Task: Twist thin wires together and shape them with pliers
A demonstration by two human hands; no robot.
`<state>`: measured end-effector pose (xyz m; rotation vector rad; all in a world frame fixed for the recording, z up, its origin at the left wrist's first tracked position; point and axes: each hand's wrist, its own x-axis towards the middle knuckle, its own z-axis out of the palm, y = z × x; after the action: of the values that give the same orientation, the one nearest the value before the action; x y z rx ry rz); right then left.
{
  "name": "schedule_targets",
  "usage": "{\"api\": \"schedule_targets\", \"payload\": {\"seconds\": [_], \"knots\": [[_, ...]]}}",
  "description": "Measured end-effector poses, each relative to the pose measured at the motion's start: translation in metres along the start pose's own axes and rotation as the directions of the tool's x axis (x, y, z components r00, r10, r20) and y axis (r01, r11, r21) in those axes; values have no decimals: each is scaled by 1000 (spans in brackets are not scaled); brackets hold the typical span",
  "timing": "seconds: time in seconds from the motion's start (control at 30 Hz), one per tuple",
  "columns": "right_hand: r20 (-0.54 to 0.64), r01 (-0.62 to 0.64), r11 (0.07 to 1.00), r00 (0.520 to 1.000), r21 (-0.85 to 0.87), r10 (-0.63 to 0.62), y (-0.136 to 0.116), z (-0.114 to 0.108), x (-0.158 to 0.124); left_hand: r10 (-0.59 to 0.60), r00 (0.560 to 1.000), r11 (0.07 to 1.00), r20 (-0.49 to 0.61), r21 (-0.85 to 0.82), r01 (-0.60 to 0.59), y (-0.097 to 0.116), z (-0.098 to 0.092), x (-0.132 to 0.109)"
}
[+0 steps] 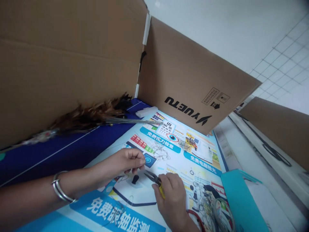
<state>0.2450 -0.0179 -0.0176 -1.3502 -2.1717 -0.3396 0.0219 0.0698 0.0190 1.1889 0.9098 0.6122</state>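
Pliers in the right hand, left fingers pinched

Two metal bangles (59,188) ring the left wrist. Beyond that forearm, brown feathers (89,117) lie along the foot of a cardboard wall (72,58). Nearer than the left hand (132,160), a fine wire tangle (118,210) rests on the printed worktop (149,190). The left hand is nearly closed, thumb against fingers; whether it pinches a thin wire cannot be told. Between the hands, close to the left fingertips, point the yellow-handled pliers (158,180), gripped by the curled right hand (172,195). Right of that hand sit heaped wire (205,209) and, farther out, a teal folder-like item (241,199).
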Motion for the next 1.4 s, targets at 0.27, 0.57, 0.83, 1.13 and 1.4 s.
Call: {"api": "schedule_targets", "payload": {"seconds": [0.27, 0.57, 0.83, 1.13, 1.4], "knots": [[-42, 118, 938, 989, -327, -139, 10, -10, 3, 90, 995, 996, 53, -9, -90, 5, 8, 12], [1, 168, 918, 984, -359, -180, 9, -14, 3, 17, 998, 998, 56, -58, -14, -3, 10, 11], [36, 218, 897, 974, -383, -222, 10, -17, 2, 16, 997, 998, 70, -59, -12, 1, 12, 6], [12, 243, 890, 966, -386, -258, 9, -21, 6, -33, 996, 993, 82, -113, 43, -1, 13, 6], [34, 253, 894, 965, -370, -259, 10, -22, 6, -38, 997, 998, 65, -55, 42, 1, 14, 5]]}}
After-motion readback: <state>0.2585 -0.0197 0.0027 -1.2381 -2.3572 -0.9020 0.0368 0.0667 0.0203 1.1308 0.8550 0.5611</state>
